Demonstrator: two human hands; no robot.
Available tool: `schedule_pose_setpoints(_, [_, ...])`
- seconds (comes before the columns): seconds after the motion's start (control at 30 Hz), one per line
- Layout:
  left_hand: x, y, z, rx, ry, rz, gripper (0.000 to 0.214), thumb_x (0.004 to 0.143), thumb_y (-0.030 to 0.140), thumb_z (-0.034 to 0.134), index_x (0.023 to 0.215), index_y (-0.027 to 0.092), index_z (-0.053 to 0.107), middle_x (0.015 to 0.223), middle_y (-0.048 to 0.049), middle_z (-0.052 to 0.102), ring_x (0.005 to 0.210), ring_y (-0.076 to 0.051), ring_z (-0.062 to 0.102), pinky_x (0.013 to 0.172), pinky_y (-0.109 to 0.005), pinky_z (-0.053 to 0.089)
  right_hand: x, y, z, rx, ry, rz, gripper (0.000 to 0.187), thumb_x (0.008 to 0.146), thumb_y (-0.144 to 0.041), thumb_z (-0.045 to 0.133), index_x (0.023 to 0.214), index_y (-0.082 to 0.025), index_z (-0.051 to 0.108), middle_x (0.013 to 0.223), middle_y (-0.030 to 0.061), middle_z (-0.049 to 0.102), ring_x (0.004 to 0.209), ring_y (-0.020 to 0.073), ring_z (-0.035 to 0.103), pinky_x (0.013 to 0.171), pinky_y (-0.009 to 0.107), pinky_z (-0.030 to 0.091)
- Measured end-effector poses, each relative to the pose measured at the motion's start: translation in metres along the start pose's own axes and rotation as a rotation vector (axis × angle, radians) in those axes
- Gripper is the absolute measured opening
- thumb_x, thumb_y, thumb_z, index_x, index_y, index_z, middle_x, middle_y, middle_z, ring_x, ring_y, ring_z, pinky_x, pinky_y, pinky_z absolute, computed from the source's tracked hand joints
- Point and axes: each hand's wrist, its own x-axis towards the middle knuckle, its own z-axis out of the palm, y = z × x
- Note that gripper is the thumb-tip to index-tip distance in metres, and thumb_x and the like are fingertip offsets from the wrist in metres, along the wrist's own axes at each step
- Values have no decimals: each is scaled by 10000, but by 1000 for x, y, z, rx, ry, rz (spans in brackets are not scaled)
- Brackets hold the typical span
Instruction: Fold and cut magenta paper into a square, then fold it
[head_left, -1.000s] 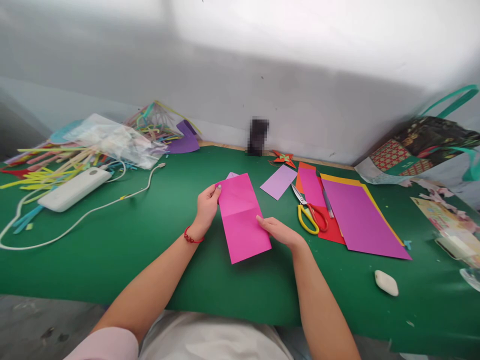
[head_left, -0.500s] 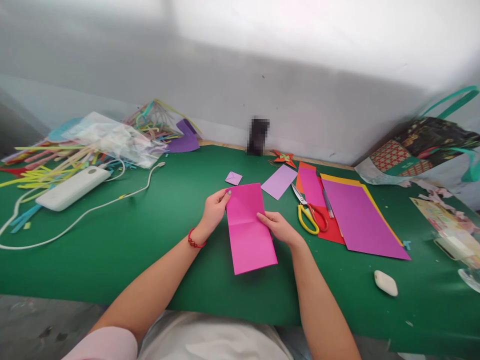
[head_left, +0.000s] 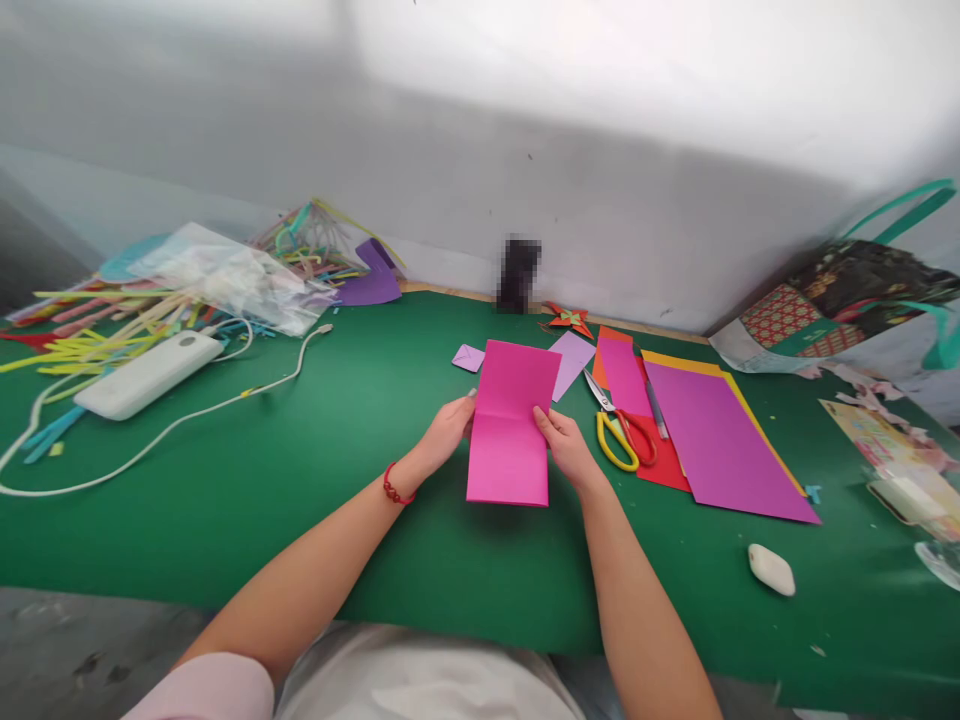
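A sheet of bright pink paper (head_left: pixel 510 460) is held up above the green table, creased across its middle. On its right edge my right hand (head_left: pixel 568 445) pinches it, thumb in front and fingers behind. My left hand (head_left: pixel 448 435), with a red bead bracelet on the wrist, is at the left edge; its fingertips go behind the sheet and are partly hidden. Beyond the sheet lie a small folded lilac paper (head_left: pixel 468 358) and a lilac rectangle of paper (head_left: pixel 572 362), partly covered from view. Scissors (head_left: pixel 618 438) with yellow and red handles rest to the right.
Purple sheets (head_left: pixel 724 440) lie at right over yellow paper, near a white case (head_left: pixel 771 569). At left, a white power bank (head_left: pixel 150 375) with a cable (head_left: pixel 187 430) sits by a pile of coloured strips. A patterned bag (head_left: pixel 840 300) stands at the far right.
The pink paper has turned more upright and shifted slightly up and right. My left hand has slid from its top left corner down to the left edge.
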Motion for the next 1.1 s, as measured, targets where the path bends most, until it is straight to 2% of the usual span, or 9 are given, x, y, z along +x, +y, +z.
schedule_pose_setpoints(0.13, [-4, -1, 5, 111, -10, 59, 508, 747, 653, 428, 596, 169, 467, 531, 16, 439, 483, -98, 354, 455, -244, 297, 1, 1, -3, 38, 43, -1, 498, 674, -669, 525, 693, -173, 562, 633, -10, 489, 603, 123, 387, 565, 265, 331])
schedule_pose_setpoints(0.33, [-2, 2, 0, 300, 39, 139, 436, 797, 548, 412, 559, 183, 398, 553, 21, 396, 524, -106, 339, 480, -243, 284, 1, 4, -1, 85, 3, 40, 494, 688, -653, 533, 759, -170, 602, 657, 5, 538, 627, 141, 450, 584, 275, 372])
schedule_pose_setpoints(0.53, [-6, 3, 3, 343, 92, 183, 400, 817, 493, 400, 557, 191, 360, 539, 28, 369, 516, -105, 326, 479, -239, 280, -2, -1, 4, 158, -82, 108, 510, 685, -637, 556, 897, -179, 631, 783, 42, 617, 785, 199, 552, 701, 311, 438])
schedule_pose_setpoints(0.67, [-8, 5, 4, 362, 151, 223, 382, 824, 471, 389, 562, 196, 348, 540, 32, 363, 511, -102, 309, 488, -243, 267, -4, -4, 6, 134, -149, 169, 488, 687, -634, 553, 775, -157, 605, 724, 32, 591, 710, 177, 535, 667, 302, 424])
schedule_pose_setpoints(0.8, [-8, 7, 2, 388, 265, 260, 379, 843, 431, 374, 551, 201, 299, 534, 36, 328, 508, -101, 283, 494, -250, 247, -4, -2, 5, 25, -142, 104, 483, 692, -643, 532, 603, -171, 485, 569, -29, 443, 558, 109, 394, 550, 264, 328])
schedule_pose_setpoints(0.93, [-8, 6, 2, 377, 279, 284, 382, 842, 448, 391, 556, 199, 338, 533, 33, 357, 508, -103, 294, 502, -253, 250, -2, 1, 5, -34, -99, 31, 499, 688, -670, 506, 623, -176, 486, 560, -36, 413, 546, 101, 351, 518, 256, 286])
schedule_pose_setpoints(1.1, [-8, 7, 1, 375, 317, 291, 402, 838, 464, 406, 544, 201, 329, 518, 40, 334, 496, -100, 283, 499, -255, 242, -3, -1, 7, -18, -103, 35, 463, 713, -638, 511, 688, -176, 522, 603, -21, 496, 578, 116, 441, 525, 258, 347])
